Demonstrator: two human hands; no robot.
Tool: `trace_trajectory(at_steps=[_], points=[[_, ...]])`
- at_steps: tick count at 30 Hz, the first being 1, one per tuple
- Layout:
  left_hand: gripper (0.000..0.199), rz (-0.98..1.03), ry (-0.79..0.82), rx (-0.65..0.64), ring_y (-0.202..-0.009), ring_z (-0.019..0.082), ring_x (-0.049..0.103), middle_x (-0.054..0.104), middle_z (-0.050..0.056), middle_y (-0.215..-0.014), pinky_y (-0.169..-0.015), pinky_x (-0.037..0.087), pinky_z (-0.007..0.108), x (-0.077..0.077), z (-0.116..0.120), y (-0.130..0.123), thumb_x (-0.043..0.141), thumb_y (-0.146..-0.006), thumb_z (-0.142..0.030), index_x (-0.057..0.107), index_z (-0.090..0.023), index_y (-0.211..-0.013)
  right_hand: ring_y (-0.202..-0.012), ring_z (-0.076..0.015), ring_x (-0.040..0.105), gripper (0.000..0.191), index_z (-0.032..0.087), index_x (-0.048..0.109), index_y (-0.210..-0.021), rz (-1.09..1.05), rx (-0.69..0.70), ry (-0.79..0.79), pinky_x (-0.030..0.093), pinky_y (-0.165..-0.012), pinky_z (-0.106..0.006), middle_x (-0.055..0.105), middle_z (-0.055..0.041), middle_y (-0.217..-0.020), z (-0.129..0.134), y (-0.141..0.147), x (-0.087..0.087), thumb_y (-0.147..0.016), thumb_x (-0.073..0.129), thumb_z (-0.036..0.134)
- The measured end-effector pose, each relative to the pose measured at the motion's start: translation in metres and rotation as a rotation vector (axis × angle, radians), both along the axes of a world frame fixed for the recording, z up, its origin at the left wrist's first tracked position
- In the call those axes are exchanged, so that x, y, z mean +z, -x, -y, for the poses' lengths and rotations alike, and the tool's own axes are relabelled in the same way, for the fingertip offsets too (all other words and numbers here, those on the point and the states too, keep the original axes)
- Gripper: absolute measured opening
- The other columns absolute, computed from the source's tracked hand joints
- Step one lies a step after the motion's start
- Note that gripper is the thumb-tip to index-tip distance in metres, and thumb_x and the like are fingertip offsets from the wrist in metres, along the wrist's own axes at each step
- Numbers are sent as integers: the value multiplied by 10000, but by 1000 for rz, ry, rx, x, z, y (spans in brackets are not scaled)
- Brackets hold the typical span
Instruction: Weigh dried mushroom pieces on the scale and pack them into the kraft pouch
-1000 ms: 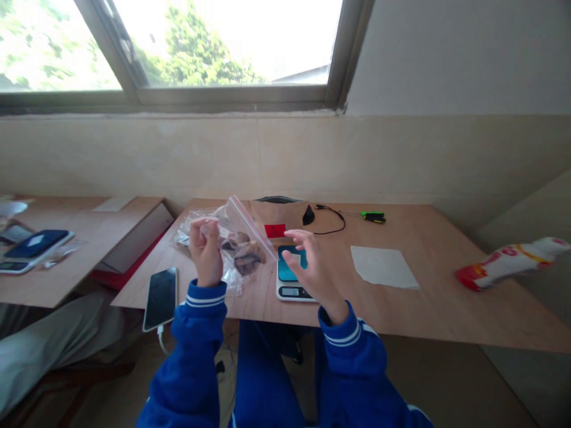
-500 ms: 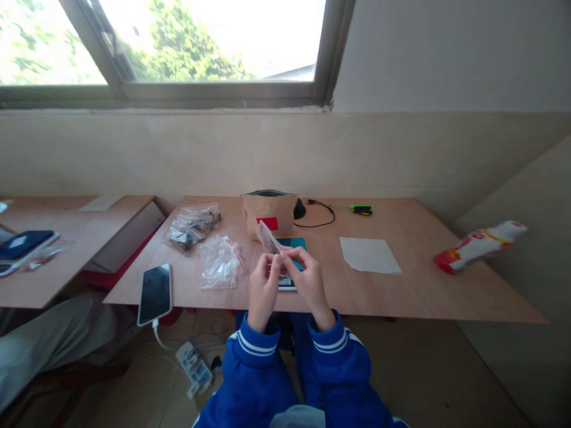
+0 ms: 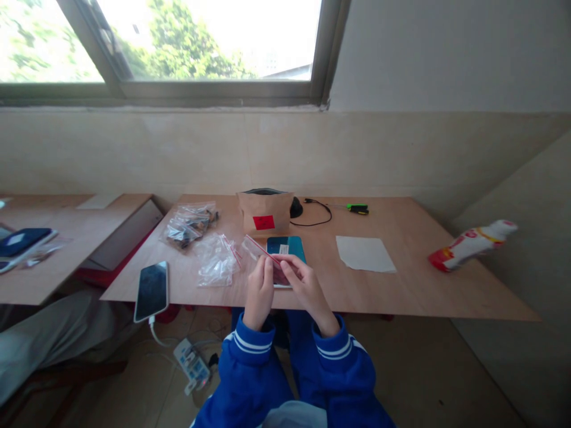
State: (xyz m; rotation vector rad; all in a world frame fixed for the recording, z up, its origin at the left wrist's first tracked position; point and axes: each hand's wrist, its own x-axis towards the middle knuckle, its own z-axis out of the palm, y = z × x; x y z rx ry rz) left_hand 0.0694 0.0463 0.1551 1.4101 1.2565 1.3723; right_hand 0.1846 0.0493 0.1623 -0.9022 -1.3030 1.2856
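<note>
In the head view, a small zip-top bag (image 3: 259, 251) with a red seal strip is held above the near part of a plywood table (image 3: 401, 291). It is pinched between the left hand (image 3: 261, 294) and the right hand (image 3: 307, 291), both closed narrowly on it, and it is tilted with its free corner towards the far left. Its contents are too small to be told, though a dark tint is seen near the right hand.

A digital scale (image 3: 286, 246) with a teal platform is partly hidden behind the hands. Farther on, a kraft paper pouch (image 3: 264, 209) with a red label stands upright against the wall side, beside a black cable (image 3: 312, 221) and a green-handled screwdriver (image 3: 357, 208).

To the left, a clear bag of dark pieces (image 3: 190, 226) lies beyond a crumpled clear plastic bag (image 3: 217, 261), and a smartphone (image 3: 151, 291) is placed at the near edge. To the right, a sheet of white paper (image 3: 364, 254) lies flat, and a red-and-white snack packet (image 3: 471, 245) is placed at the far right.
</note>
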Motion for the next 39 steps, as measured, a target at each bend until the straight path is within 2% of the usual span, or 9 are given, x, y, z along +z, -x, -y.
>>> trace_trajectory(at_steps=[5,8,11,15,19,22,27,31,39], points=[[293,-86,-78,45,-604,122,515,518,-18,-652,-571,405,225,3,-1,0,420,-939,-407,492,-201,-742,-992,-211,677,327,203,644,-1102,72,-17,-8,578,-813,-323,701,-84,-1102,-1,-2,-3,-870,572,422],[316,-92,-50,-22,-558,115,503,499,-28,-613,-535,401,219,3,-1,3,430,-931,-432,482,-202,-722,-926,-203,692,298,189,669,-1025,164,-70,-48,575,-788,-311,722,-77,-1010,-2,-5,-2,-871,566,422],[327,-53,-11,-90,-550,114,528,519,-29,-605,-540,430,221,2,-1,6,441,-925,-452,490,-199,-725,-920,-207,697,301,185,670,-1028,220,-58,-60,573,-767,-302,728,-75,-990,-1,-7,-1,-855,592,419],[340,37,37,-144,-533,117,541,540,-26,-587,-534,453,230,1,-1,8,464,-911,-474,502,-193,-723,-944,-213,695,323,185,661,-1053,230,-31,-49,567,-784,-315,727,-80,-1017,-1,-10,-2,-829,629,414],[366,70,48,-188,-528,115,541,535,-26,-554,-552,462,233,3,0,6,450,-919,-477,505,-185,-705,-826,-185,701,292,176,681,-981,220,-41,-51,557,-743,-289,733,-51,-889,-1,-13,-2,-863,579,423],[372,87,43,-183,-521,113,534,523,-29,-540,-556,458,234,4,1,5,449,-920,-477,515,-181,-705,-814,-184,701,285,174,693,-934,236,-54,-65,552,-741,-282,730,-44,-858,-2,-14,1,-866,573,424],[384,107,66,-175,-521,113,530,527,-24,-547,-557,441,237,6,2,7,466,-908,-491,529,-178,-695,-887,-218,704,309,176,675,-988,233,-23,-56,563,-770,-322,736,-68,-933,-1,-13,4,-797,663,419],[392,122,77,-187,-526,116,526,522,-22,-540,-561,440,238,9,3,7,474,-900,-500,523,-180,-680,-805,-180,689,273,179,683,-913,244,-30,-73,548,-730,-284,722,-48,-868,-1,-14,6,-856,584,428],[379,76,52,-172,-547,111,529,522,-20,-597,-564,445,235,12,5,4,442,-921,-477,494,-183,-688,-675,-141,603,357,173,695,-823,297,0,-123,476,-618,-227,658,-18,-720,-1,-20,9,-904,502,462]])
